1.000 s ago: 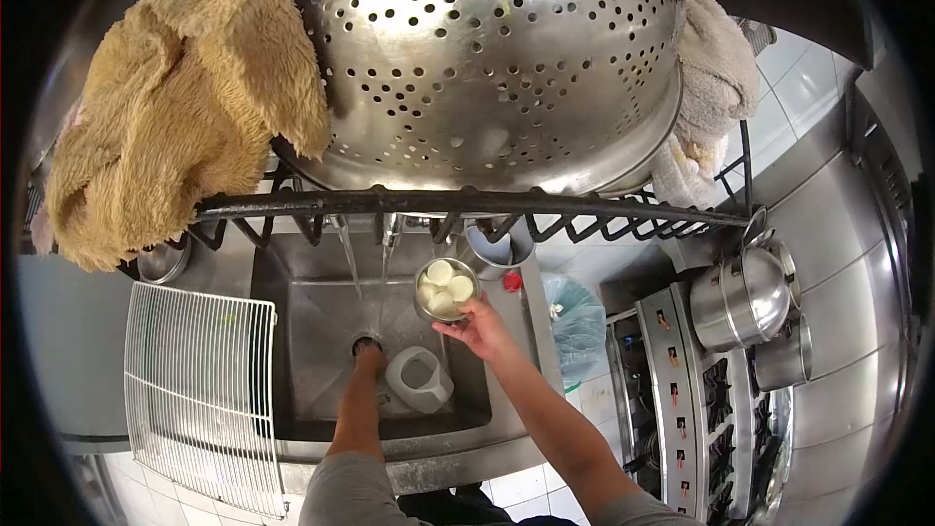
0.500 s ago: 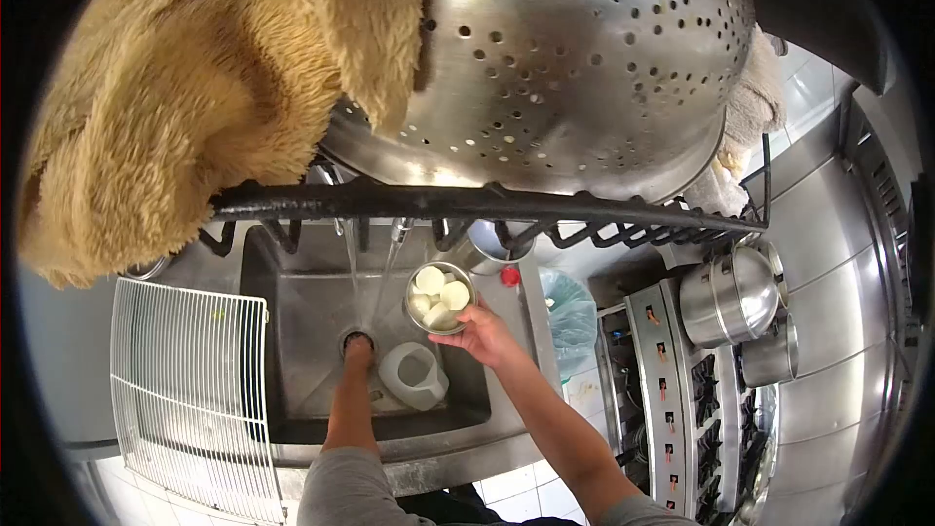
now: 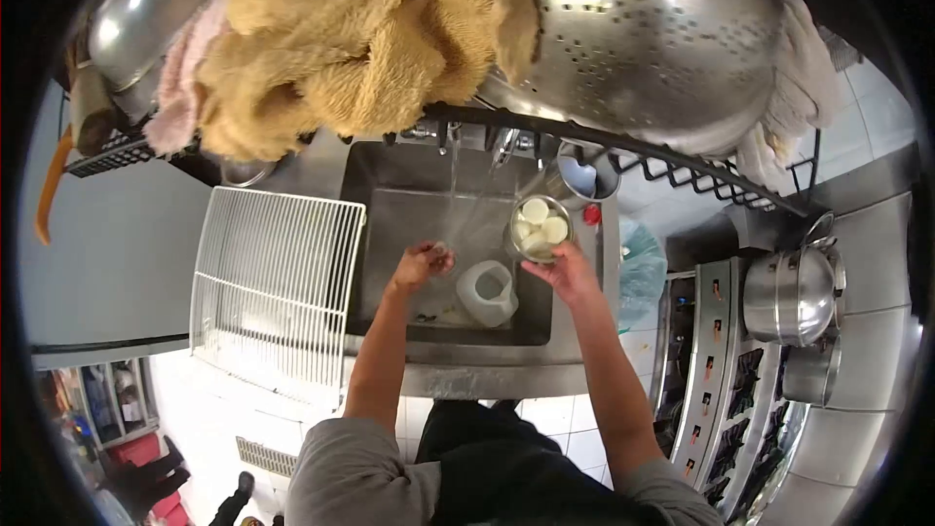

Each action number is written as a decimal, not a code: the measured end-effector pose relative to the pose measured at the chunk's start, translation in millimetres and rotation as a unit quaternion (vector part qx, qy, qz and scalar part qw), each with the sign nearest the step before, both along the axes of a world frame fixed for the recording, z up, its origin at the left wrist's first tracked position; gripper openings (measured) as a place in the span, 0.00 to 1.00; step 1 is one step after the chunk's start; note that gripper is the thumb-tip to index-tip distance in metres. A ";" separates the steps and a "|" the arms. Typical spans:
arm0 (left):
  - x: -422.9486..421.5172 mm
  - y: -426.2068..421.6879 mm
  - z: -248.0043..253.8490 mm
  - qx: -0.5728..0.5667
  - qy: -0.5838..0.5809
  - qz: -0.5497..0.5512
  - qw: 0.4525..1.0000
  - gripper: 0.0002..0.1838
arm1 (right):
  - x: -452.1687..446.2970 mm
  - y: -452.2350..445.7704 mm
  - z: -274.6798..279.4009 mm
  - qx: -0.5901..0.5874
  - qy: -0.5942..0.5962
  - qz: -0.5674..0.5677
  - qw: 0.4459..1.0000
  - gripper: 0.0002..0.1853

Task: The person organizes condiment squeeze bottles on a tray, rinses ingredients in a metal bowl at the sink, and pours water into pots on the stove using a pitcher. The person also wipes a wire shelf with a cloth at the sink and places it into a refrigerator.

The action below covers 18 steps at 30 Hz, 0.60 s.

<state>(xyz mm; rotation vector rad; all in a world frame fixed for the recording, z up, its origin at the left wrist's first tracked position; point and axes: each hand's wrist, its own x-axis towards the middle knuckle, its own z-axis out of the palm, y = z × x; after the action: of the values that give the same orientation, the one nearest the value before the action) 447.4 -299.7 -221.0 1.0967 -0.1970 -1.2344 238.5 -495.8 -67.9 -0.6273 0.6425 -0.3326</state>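
My right hand grips the lower right rim of a round metal bowl holding several pale, round pieces. The bowl is over the right side of the steel sink. Over the sink's middle, my left hand is raised with its fingers curled; whatever they hold, if anything, is too small to name. A white plastic jug lies in the basin between my hands. Water runs from the taps behind them.
A white wire rack leans left of the sink. Above hangs a black shelf with yellow cloths and a large colander. A metal pot stands behind the bowl. The stove is right; another person's legs show lower left.
My left hand has come up from the drain, its fingers now curled. My right hand still holds the bowl. The view has shifted, showing more of the floor and the left side.
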 end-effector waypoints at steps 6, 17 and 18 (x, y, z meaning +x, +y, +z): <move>-15.3 15.7 106.8 -0.063 -0.235 0.162 0.956 0.11 | 31.0 3.8 13.2 -0.053 0.057 0.014 0.997 0.35; -39.6 18.7 192.0 0.035 -0.708 0.036 0.704 0.24 | 77.4 78.0 13.9 -0.051 0.051 0.133 0.989 0.35; -43.9 19.5 190.1 0.070 -0.704 0.064 0.704 0.26 | 82.4 84.3 19.7 -0.082 0.075 0.135 0.985 0.35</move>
<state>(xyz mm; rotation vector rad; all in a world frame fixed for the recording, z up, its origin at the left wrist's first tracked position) 403.5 -280.3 -30.9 1.9662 -1.1720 -0.0169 321.0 -411.5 -48.2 -0.8924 0.6692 -0.0850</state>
